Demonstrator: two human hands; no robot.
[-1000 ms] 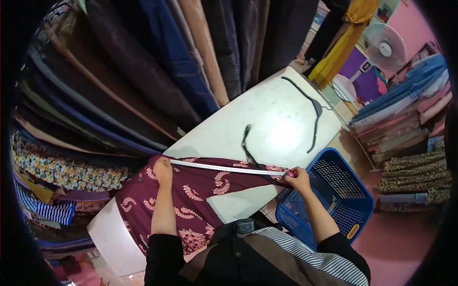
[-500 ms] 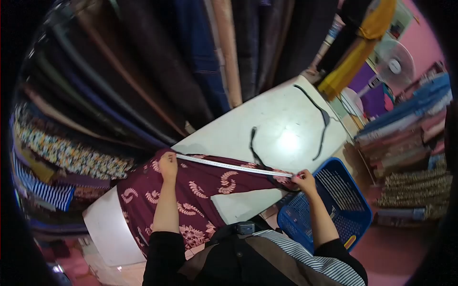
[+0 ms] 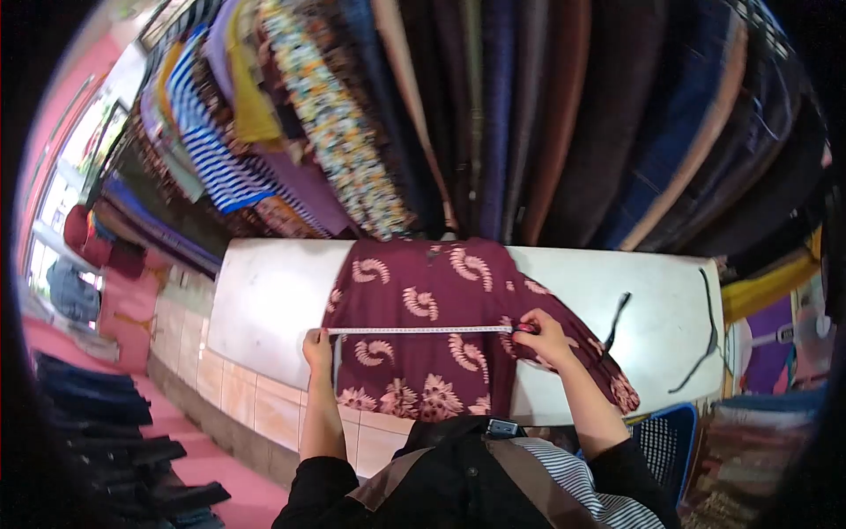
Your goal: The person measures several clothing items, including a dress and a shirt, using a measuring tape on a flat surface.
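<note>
A maroon blouse (image 3: 449, 309) with pale pink leaf and flower shapes lies spread on the white table, one long sleeve stretching to the right. A white measuring tape (image 3: 414, 331) runs straight and almost level across its body. My left hand (image 3: 318, 349) pinches one end of the tape at the blouse's left edge. The other end is in my right hand (image 3: 542, 339), closed near the sleeve side, where a small dark and pinkish piece shows between the fingers. What that piece is, I cannot make out.
The white table (image 3: 273, 282) carries two thin black straps (image 3: 705, 331) on its right side. Behind it hangs a dense row of clothes (image 3: 493, 115). A blue plastic basket (image 3: 674, 450) stands at the right front, and folded jeans (image 3: 97, 414) are stacked at the lower left.
My view has swung left, facing the table more squarely. The tape, earlier stretched along the sleeve, now lies across the blouse's body. My hands are closer together, still holding it.
</note>
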